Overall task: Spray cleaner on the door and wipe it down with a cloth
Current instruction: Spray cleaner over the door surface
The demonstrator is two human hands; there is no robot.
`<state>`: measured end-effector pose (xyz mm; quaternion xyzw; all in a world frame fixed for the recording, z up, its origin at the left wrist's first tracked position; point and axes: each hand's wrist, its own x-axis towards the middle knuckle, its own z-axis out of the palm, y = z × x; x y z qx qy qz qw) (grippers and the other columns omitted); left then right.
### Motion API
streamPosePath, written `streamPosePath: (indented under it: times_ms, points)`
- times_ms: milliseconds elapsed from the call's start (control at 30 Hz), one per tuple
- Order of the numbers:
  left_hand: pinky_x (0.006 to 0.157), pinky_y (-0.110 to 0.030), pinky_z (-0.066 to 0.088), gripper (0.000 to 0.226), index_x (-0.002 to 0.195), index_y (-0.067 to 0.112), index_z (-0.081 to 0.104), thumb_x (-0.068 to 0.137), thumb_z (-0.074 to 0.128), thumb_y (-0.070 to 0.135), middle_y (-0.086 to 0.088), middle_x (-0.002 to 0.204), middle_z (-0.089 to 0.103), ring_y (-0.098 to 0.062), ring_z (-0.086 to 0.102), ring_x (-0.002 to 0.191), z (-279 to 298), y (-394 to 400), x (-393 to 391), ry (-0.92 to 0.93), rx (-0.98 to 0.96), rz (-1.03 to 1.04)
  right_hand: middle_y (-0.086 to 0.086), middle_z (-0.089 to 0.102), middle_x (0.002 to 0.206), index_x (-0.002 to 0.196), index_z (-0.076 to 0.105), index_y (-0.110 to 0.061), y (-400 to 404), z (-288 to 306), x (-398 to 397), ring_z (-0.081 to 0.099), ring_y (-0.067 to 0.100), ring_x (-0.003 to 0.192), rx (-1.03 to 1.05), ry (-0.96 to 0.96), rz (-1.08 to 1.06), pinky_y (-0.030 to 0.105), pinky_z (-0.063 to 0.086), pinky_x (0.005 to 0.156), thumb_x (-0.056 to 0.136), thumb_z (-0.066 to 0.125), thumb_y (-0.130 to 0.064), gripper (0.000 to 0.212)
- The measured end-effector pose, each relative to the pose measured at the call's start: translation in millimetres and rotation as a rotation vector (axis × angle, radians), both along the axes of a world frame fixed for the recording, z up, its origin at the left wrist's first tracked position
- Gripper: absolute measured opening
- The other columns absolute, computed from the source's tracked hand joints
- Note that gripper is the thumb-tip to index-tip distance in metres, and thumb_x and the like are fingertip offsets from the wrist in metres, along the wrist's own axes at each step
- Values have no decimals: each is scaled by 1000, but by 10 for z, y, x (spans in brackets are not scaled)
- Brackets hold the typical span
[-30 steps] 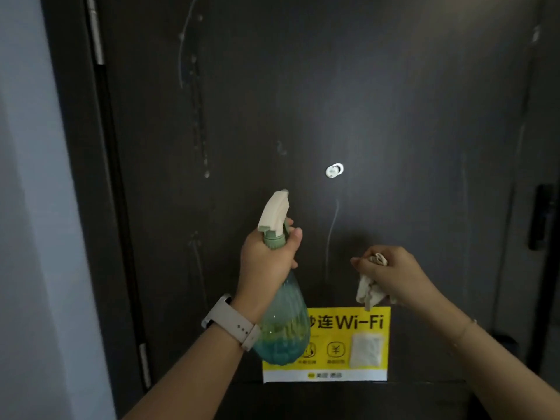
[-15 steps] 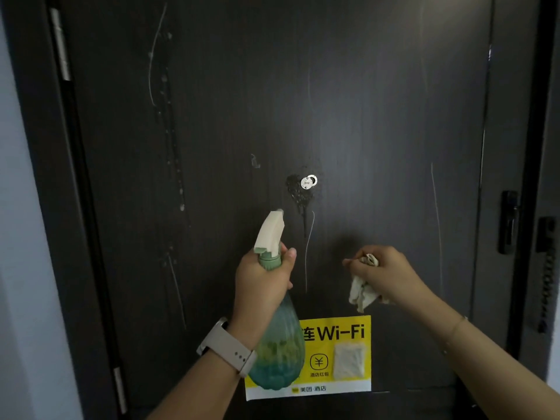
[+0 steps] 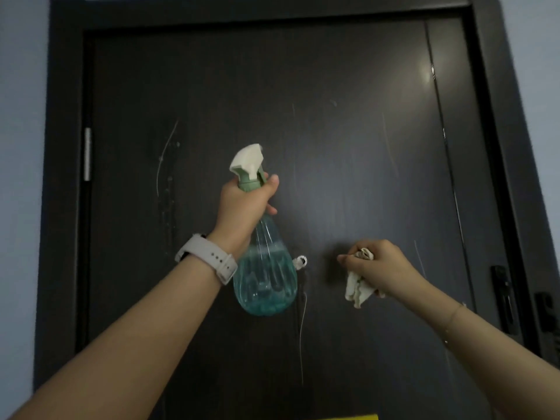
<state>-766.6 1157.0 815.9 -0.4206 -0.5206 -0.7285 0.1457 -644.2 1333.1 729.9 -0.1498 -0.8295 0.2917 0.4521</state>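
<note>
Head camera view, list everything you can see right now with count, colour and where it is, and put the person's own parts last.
door: one, dark brown, fills the view, streaked with drips
door frame: one, dark, around the door
hinge: one, silver, left door edge
peephole: one, silver, mid-door, beside the bottle
lock handle: one, black, right door edge
sticker: one, yellow, bottom edge, mostly cut off
wall: pale blue-grey, both sides
spray bottle: one, clear with blue liquid, white-green head, held raised
cloth: one, off-white, bunched
watch: one, white, left wrist
left hand: grips bottle neck
right hand: grips cloth
</note>
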Motion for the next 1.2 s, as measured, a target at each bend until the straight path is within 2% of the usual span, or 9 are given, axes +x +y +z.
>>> streamPosePath:
  times_ms: [133, 333, 533, 700, 833, 933, 1000, 1067, 1200]
  points:
    - [71, -33, 51, 10, 83, 18, 64, 89, 70, 23, 3, 67, 60, -4, 54, 40, 273, 105, 34, 29, -15, 39, -1, 58, 50, 68, 64, -12, 41, 108, 39, 51, 4, 34, 6, 7, 5, 19, 37, 34, 89, 69, -28, 27]
    - [71, -31, 49, 13, 79, 17, 63, 89, 69, 23, 1, 62, 59, -2, 55, 39, 132, 216, 0, -32, -78, 56, 1, 61, 55, 71, 63, -12, 101, 10, 89, 54, 4, 38, 17, 12, 4, 21, 40, 36, 90, 68, -30, 26]
    - [63, -25, 45, 9, 84, 18, 63, 90, 68, 24, 4, 67, 59, 0, 54, 39, -13, 282, -12, -43, -76, 68, -5, 65, 68, 77, 62, -17, 220, -124, 153, 62, 7, 66, 114, 184, -163, 21, 43, 54, 81, 76, -36, 24]
    - [71, -35, 55, 9, 82, 19, 66, 89, 69, 25, 4, 65, 61, -3, 55, 41, -66, 341, -4, -15, -108, 88, -5, 66, 81, 97, 59, -23, 461, -182, 233, 63, 10, 74, 164, 205, -183, 28, 48, 63, 77, 81, -26, 30]
    - [64, -26, 48, 13, 79, 19, 65, 90, 68, 25, 5, 49, 56, -4, 54, 41, -149, 388, 42, -48, -101, 106, -1, 64, 88, 98, 59, -24, 589, -178, 293, 61, 15, 78, 184, 212, -166, 28, 41, 66, 76, 80, -15, 32]
    - [59, -26, 45, 11, 86, 15, 68, 89, 68, 26, 4, 49, 56, -4, 53, 40, -194, 454, 133, -34, -104, 115, -2, 58, 99, 107, 61, -19, 700, -104, 411, 59, 21, 88, 335, 184, -228, 27, 37, 71, 72, 76, -5, 41]
    - [66, -35, 54, 14, 92, 10, 69, 89, 69, 24, 4, 57, 59, -4, 53, 39, -195, 542, 238, -8, -91, 94, 2, 57, 113, 121, 60, -15, 848, 3, 554, 59, 27, 99, 485, 149, -303, 29, 40, 76, 72, 74, -2, 52]
    - [75, -42, 57, 15, 95, 8, 69, 88, 70, 22, 3, 64, 61, -5, 53, 39, -168, 673, 360, 10, -75, 61, 7, 53, 132, 134, 54, -13, 1055, 132, 730, 54, 32, 115, 592, 140, -373, 36, 45, 89, 76, 71, -2, 62]
    - [74, -41, 56, 13, 92, 8, 69, 86, 72, 20, 3, 66, 63, -8, 55, 40, 5, 1054, 619, 35, -34, 21, 13, 39, 152, 142, 48, -11, 1546, 384, 982, 40, 34, 136, 693, 131, -449, 42, 37, 108, 87, 64, -5, 58]
